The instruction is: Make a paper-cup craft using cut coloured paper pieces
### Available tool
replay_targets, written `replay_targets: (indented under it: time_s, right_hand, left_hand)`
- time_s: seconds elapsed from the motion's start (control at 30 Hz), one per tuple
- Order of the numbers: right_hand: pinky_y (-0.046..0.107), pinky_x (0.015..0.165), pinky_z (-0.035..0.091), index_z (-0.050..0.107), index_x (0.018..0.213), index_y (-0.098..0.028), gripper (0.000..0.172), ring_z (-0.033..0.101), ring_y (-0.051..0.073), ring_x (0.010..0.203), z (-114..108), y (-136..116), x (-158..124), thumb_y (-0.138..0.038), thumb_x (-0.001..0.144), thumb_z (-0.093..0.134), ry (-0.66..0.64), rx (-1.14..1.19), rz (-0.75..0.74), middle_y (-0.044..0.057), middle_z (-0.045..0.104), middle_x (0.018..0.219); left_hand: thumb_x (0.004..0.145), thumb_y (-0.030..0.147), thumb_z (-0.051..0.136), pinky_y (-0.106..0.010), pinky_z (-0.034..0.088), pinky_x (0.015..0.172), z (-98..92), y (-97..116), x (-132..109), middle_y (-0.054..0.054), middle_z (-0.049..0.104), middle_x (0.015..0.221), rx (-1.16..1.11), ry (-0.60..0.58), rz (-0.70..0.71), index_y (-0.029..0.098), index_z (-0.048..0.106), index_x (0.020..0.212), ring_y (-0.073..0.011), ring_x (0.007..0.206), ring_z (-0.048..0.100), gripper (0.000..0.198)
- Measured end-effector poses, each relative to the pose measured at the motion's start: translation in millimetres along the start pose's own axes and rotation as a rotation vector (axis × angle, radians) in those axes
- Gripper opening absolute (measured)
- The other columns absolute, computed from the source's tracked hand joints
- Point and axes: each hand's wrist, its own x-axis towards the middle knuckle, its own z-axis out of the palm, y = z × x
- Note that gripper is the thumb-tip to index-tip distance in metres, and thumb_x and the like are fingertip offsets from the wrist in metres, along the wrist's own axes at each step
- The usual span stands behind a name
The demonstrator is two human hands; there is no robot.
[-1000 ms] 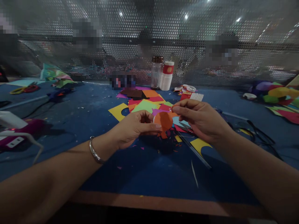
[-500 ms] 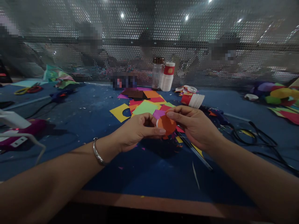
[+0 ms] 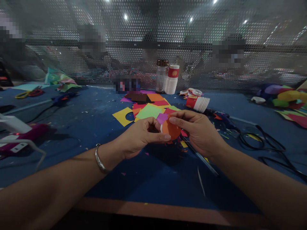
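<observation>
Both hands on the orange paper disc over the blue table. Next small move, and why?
Probably slide the orange paper disc a touch toward the left hand and press it flat. A white rim peeks out past its left edge, so the two pieces look misaligned. The left hand pinches that side and the right hand holds the top.

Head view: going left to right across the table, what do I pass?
yellow-handled scissors → bracelet → left hand → orange paper disc, pinched between both hands → right hand → black cables → heap of coloured paper
</observation>
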Motion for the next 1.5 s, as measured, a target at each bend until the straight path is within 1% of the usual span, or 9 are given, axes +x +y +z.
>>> replay_targets:
  time_s: [0.2, 0.57, 0.67, 0.77, 0.83, 0.97, 1.07, 1.23, 1.5]
  right_hand:
    - [0.031, 0.083, 0.049, 0.075, 0.077, -0.021, 0.031, 0.061, 0.013, 0.079, 0.3, 1.1, 0.3, -0.037, 0.057, 0.093, -0.008, 0.028, 0.001, -0.002, 0.071, 0.083]
    - [0.031, 0.083, 0.049, 0.073, 0.083, -0.020, 0.029, 0.063, 0.014, 0.083, -1.4, -2.2, -0.5, -0.039, 0.066, 0.088, -0.008, 0.046, -0.021, 0.000, 0.072, 0.087]
    - [0.029, 0.077, 0.048, 0.071, 0.083, -0.020, 0.021, 0.060, 0.013, 0.080, -6.6, -0.6, 3.4, -0.037, 0.075, 0.081, 0.061, 0.004, -0.075, 0.000, 0.070, 0.084]
    - [0.027, 0.067, 0.043, 0.070, 0.082, -0.019, 0.015, 0.055, 0.012, 0.070, -16.1, 1.0, 8.1, -0.034, 0.080, 0.075, 0.117, -0.206, -0.112, -0.002, 0.066, 0.076]
    - [0.028, 0.066, 0.042, 0.071, 0.081, -0.019, 0.012, 0.055, 0.012, 0.068, -21.9, 0.9, 9.7, -0.030, 0.081, 0.072, 0.033, -0.445, -0.128, -0.001, 0.066, 0.074]
    - [0.030, 0.067, 0.044, 0.073, 0.084, -0.018, 0.007, 0.061, 0.016, 0.070, -23.5, -1.4, 7.3, -0.020, 0.082, 0.067, -0.290, -0.934, -0.109, 0.001, 0.071, 0.076]
    - [0.030, 0.066, 0.045, 0.074, 0.090, -0.017, 0.011, 0.065, 0.018, 0.072, -18.3, -1.8, 3.9, -0.019, 0.081, 0.069, -0.425, -1.118, -0.058, 0.005, 0.074, 0.082]
    - [0.031, 0.065, 0.044, 0.074, 0.087, -0.016, 0.008, 0.064, 0.018, 0.068, -13.8, -1.3, 2.8, -0.016, 0.080, 0.070, -0.427, -1.148, -0.039, 0.007, 0.074, 0.081]
    - [0.031, 0.067, 0.044, 0.069, 0.081, -0.018, 0.010, 0.064, 0.018, 0.073, -14.6, -1.4, 4.4, -0.009, 0.078, 0.065, -0.382, -1.134, -0.077, 0.006, 0.073, 0.081]
  left_hand:
    - [0.065, 0.008, 0.087, -0.026, 0.051, 0.078, 4.0, 2.0, -1.2, 0.000, 0.069, 0.080, 0.055, 0.048, 0.012, 0.015, 0.058, 0.080, -0.0116, 0.076, 0.067, 0.034]
    - [0.065, 0.009, 0.088, -0.022, 0.051, 0.070, 3.8, 2.1, -0.8, 0.002, 0.068, 0.073, 0.038, 0.072, 0.010, 0.016, 0.057, 0.074, -0.0095, 0.070, 0.066, 0.033]
    - [0.066, 0.003, 0.085, -0.021, 0.054, 0.069, 0.8, 5.2, 1.2, 0.004, 0.066, 0.068, -0.070, 0.099, -0.010, 0.015, 0.056, 0.073, -0.0084, 0.066, 0.067, 0.032]
    - [0.067, -0.002, 0.082, -0.021, 0.057, 0.072, -4.9, 8.1, 5.5, 0.001, 0.070, 0.073, -0.153, 0.170, 0.029, 0.014, 0.057, 0.074, -0.0101, 0.070, 0.071, 0.030]
    - [0.070, -0.003, 0.080, -0.022, 0.059, 0.075, -8.6, 9.1, 8.4, -0.001, 0.072, 0.077, -0.174, 0.212, 0.066, 0.013, 0.058, 0.076, -0.0114, 0.073, 0.073, 0.028]
    - [0.071, -0.004, 0.079, -0.024, 0.061, 0.076, -11.4, 9.3, 10.7, -0.001, 0.071, 0.076, -0.200, 0.253, 0.096, 0.014, 0.057, 0.076, -0.0123, 0.070, 0.073, 0.029]
    - [0.071, -0.004, 0.079, -0.023, 0.060, 0.072, -11.1, 8.8, 10.1, 0.000, 0.070, 0.074, -0.191, 0.253, 0.098, 0.014, 0.057, 0.077, -0.0120, 0.068, 0.073, 0.029]
    - [0.071, -0.003, 0.080, -0.021, 0.060, 0.070, -11.3, 8.9, 9.4, 0.000, 0.069, 0.072, -0.186, 0.240, 0.093, 0.014, 0.056, 0.077, -0.0110, 0.065, 0.072, 0.030]
    - [0.074, -0.006, 0.075, -0.019, 0.061, 0.069, -10.0, 9.9, 8.5, 0.002, 0.069, 0.071, -0.192, 0.246, 0.092, 0.014, 0.056, 0.076, -0.0098, 0.065, 0.072, 0.028]
